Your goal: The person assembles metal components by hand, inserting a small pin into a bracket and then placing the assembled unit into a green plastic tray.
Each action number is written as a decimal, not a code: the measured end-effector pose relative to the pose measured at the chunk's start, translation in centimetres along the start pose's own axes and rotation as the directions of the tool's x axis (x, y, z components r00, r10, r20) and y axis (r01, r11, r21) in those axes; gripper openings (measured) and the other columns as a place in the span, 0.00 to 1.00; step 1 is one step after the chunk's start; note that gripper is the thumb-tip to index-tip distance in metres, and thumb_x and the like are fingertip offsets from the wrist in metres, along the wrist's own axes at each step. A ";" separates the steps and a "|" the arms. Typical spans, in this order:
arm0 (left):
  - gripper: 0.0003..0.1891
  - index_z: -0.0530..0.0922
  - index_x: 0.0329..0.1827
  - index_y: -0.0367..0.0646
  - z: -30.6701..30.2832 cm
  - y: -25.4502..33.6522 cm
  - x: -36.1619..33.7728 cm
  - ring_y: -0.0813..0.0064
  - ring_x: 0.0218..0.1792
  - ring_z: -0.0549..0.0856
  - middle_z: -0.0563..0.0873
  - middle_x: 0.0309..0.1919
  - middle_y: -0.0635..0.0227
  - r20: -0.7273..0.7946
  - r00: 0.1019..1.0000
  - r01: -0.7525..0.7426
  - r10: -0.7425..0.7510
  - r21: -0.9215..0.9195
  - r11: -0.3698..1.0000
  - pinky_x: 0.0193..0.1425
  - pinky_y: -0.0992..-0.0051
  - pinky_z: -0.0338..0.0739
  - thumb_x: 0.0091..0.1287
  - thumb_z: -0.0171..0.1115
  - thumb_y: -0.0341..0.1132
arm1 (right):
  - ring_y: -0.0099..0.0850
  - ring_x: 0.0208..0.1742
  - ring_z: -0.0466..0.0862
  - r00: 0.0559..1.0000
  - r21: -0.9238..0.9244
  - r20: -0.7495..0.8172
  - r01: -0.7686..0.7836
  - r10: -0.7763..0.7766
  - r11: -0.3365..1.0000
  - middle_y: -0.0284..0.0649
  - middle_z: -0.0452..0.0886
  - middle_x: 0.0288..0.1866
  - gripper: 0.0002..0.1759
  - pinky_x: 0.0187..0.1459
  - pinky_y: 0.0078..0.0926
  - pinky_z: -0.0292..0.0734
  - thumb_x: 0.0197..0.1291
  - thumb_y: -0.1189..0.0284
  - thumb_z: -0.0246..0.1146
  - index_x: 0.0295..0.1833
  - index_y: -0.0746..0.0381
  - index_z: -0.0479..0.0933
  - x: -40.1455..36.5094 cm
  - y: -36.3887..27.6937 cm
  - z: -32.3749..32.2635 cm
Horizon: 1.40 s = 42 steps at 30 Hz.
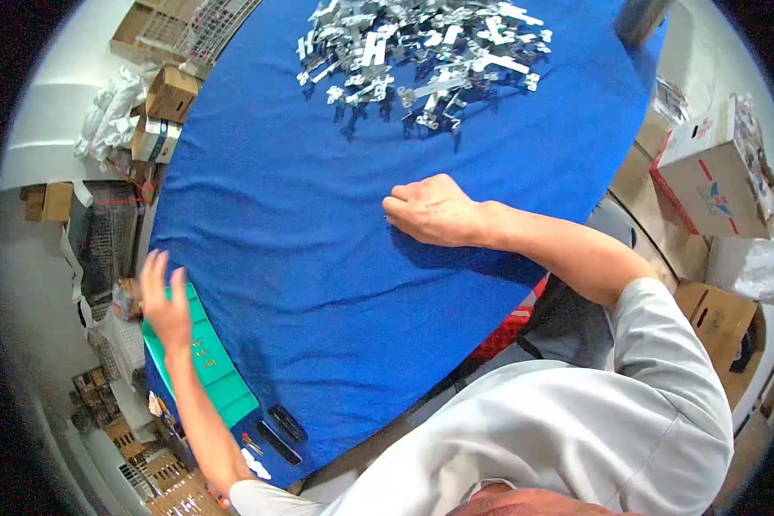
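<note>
My left hand [165,301] is over the far end of a green tray [224,383] at the left edge of the blue cloth [318,249]. Its fingers are spread, with nothing seen between them. Several small brass-coloured pieces [202,353] lie in the tray. Near the middle of the cloth rests my right hand [430,209], its fingers curled closed; what they hold, if anything, is hidden. Beyond it a heap of flat silver metal parts [430,56] is spread on the cloth.
Two black oblong items [282,430] lie beside the tray's near end. A dark cylindrical object [639,19] stands at the far right. Cardboard boxes [172,93] line the left side, and a white carton [705,172] sits at right.
</note>
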<state>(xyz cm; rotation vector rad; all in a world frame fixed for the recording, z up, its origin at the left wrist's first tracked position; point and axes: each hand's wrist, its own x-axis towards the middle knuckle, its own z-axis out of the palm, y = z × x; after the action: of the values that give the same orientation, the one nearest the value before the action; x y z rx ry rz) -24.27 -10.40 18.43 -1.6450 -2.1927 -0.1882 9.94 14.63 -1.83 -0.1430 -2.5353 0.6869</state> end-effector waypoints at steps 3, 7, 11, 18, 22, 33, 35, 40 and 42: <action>0.10 0.84 0.45 0.37 0.3 13.7 1.7 0.58 0.47 0.87 0.88 0.44 0.56 0.300 0.942 0.002 0.154 -0.462 0.887 0.55 0.64 0.79 0.61 0.68 0.29 | 0.47 0.29 0.83 1.000 0.033 0.002 0.018 -0.018 0.999 0.45 0.77 0.28 0.09 0.26 0.46 0.76 0.61 0.71 0.60 0.34 0.62 0.68 0.1 -0.1 -0.3; 0.11 0.86 0.34 0.46 -1.6 23.1 -5.7 0.54 0.39 0.87 0.87 0.32 0.59 0.737 0.223 0.069 0.638 -0.664 0.744 0.43 0.59 0.82 0.67 0.58 0.40 | 0.47 0.31 0.84 0.999 0.039 0.047 -0.013 0.012 0.999 0.46 0.79 0.30 0.07 0.28 0.47 0.78 0.61 0.71 0.59 0.35 0.63 0.69 0.1 -0.2 -0.5; 0.11 0.86 0.36 0.43 -4.0 21.2 -24.6 0.57 0.38 0.87 0.88 0.35 0.56 0.813 -0.404 -0.055 0.419 -0.479 0.876 0.42 0.60 0.82 0.65 0.60 0.40 | 0.46 0.29 0.83 1.000 0.037 0.003 -0.001 0.000 0.999 0.45 0.77 0.28 0.09 0.27 0.46 0.76 0.63 0.69 0.59 0.34 0.62 0.69 0.0 -0.1 -0.2; 0.20 0.84 0.52 0.38 -4.8 18.2 -36.9 0.57 0.42 0.89 0.89 0.43 0.49 0.773 -0.185 0.567 0.606 -0.420 0.708 0.43 0.60 0.84 0.62 0.65 0.43 | 0.46 0.29 0.83 1.000 -0.002 0.027 -0.010 0.010 1.000 0.45 0.78 0.29 0.08 0.27 0.47 0.78 0.62 0.69 0.58 0.35 0.63 0.70 0.1 -0.4 -0.1; 0.20 0.84 0.52 0.38 -6.6 18.9 -39.2 0.58 0.42 0.89 0.89 0.43 0.49 0.763 -0.212 0.617 0.611 -0.381 0.689 0.43 0.60 0.84 0.61 0.65 0.42 | 0.47 0.31 0.84 1.000 -0.020 -0.001 0.013 -0.013 1.000 0.45 0.79 0.30 0.07 0.29 0.47 0.79 0.61 0.70 0.59 0.35 0.62 0.70 0.0 0.0 0.3; 0.20 0.84 0.53 0.38 -12.5 18.4 -42.5 0.59 0.41 0.89 0.89 0.43 0.50 0.727 -0.332 0.701 0.601 -0.237 0.673 0.43 0.61 0.84 0.61 0.66 0.41 | 0.48 0.34 0.85 1.000 -0.021 0.030 0.006 -0.006 1.000 0.45 0.80 0.32 0.09 0.31 0.48 0.79 0.66 0.67 0.57 0.37 0.62 0.71 0.1 0.2 0.3; 0.21 0.84 0.53 0.38 -12.2 18.2 -42.4 0.60 0.41 0.89 0.89 0.43 0.50 0.729 -0.331 0.705 0.599 -0.231 0.671 0.43 0.61 0.84 0.61 0.66 0.41 | 0.48 0.33 0.85 1.000 -0.022 0.019 0.016 -0.015 1.000 0.45 0.80 0.32 0.10 0.31 0.47 0.79 0.66 0.67 0.58 0.37 0.62 0.71 0.1 0.3 0.1; 0.21 0.84 0.54 0.38 -13.6 18.2 -43.1 0.60 0.41 0.89 0.89 0.44 0.50 0.712 -0.361 0.735 0.602 -0.180 0.654 0.42 0.61 0.84 0.60 0.67 0.40 | 0.48 0.33 0.84 0.999 -0.032 0.034 0.005 -0.004 0.999 0.45 0.79 0.31 0.10 0.30 0.47 0.79 0.66 0.67 0.58 0.37 0.62 0.70 0.1 0.3 0.2; 0.21 0.84 0.54 0.38 -14.6 18.6 -43.8 0.61 0.41 0.89 0.89 0.44 0.50 0.708 -0.369 0.754 0.603 -0.152 0.639 0.42 0.62 0.84 0.60 0.67 0.40 | 0.48 0.33 0.84 1.000 -0.050 0.013 0.029 -0.028 0.998 0.45 0.79 0.31 0.10 0.31 0.46 0.79 0.66 0.67 0.58 0.36 0.62 0.70 0.0 0.3 0.4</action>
<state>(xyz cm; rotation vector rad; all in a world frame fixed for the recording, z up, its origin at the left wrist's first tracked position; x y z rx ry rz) 6.85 -48.80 12.57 -2.4741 -4.2939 0.9990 9.77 14.69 -2.28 -0.1204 -2.5622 0.6145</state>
